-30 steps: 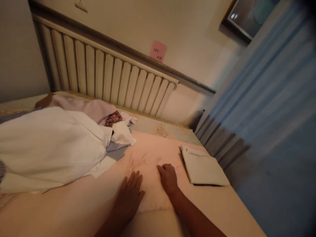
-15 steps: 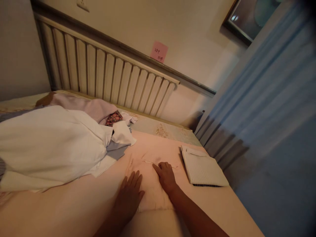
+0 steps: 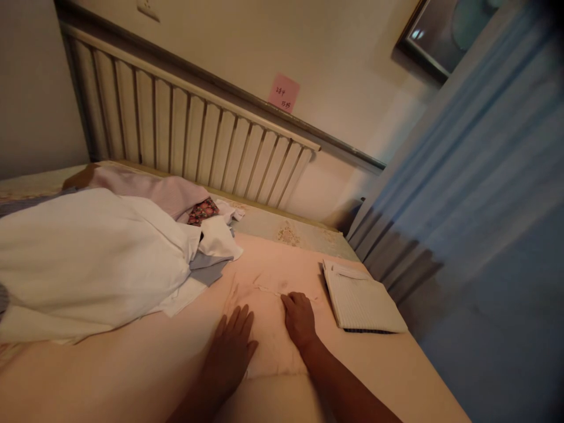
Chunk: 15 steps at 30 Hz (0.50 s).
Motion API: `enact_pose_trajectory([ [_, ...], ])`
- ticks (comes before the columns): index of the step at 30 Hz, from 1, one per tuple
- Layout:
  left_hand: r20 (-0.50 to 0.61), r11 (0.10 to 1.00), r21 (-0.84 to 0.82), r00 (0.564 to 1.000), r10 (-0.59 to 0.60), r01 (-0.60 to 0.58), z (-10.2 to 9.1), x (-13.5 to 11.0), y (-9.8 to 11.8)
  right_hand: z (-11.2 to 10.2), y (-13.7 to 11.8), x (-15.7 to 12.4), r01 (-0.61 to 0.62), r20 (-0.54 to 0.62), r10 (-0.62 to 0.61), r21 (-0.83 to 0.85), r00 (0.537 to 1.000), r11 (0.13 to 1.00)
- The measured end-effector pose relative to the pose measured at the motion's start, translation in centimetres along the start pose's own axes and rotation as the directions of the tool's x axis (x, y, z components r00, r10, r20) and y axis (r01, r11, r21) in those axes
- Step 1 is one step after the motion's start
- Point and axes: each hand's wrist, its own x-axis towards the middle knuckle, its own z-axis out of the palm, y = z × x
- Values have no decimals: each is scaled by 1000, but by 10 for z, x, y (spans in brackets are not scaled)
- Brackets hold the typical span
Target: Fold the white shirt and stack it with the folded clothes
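Observation:
A pale pink garment (image 3: 271,338) lies flat on the pink bedsheet (image 3: 132,376) in front of me. My left hand (image 3: 231,352) rests flat on its left side with the fingers stretched out. My right hand (image 3: 300,320) presses on the garment's upper right part with its fingers curled under. Neither hand lifts the cloth.
A folded white ribbed garment (image 3: 363,299) lies to the right, near the bed's edge. A pile of white, grey and lilac clothes (image 3: 101,258) fills the left of the bed. A slatted headboard (image 3: 185,135) stands behind, and a blue curtain (image 3: 476,194) hangs at the right.
My right hand slid a little to the left half a second ago and is now back to the right. The left hand has stayed in place.

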Motion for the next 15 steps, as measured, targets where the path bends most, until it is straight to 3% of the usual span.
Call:
enact_pose_trajectory([
  [7,-60,1000,9,998,23,-22,7,-2,-3,5,4,-4,-124,-71,122,-21,990,992],
  [15,-43,1000,8,999,15,-14,8,-2,-3,11,6,-7,-239,-144,233,-26,962,971],
])
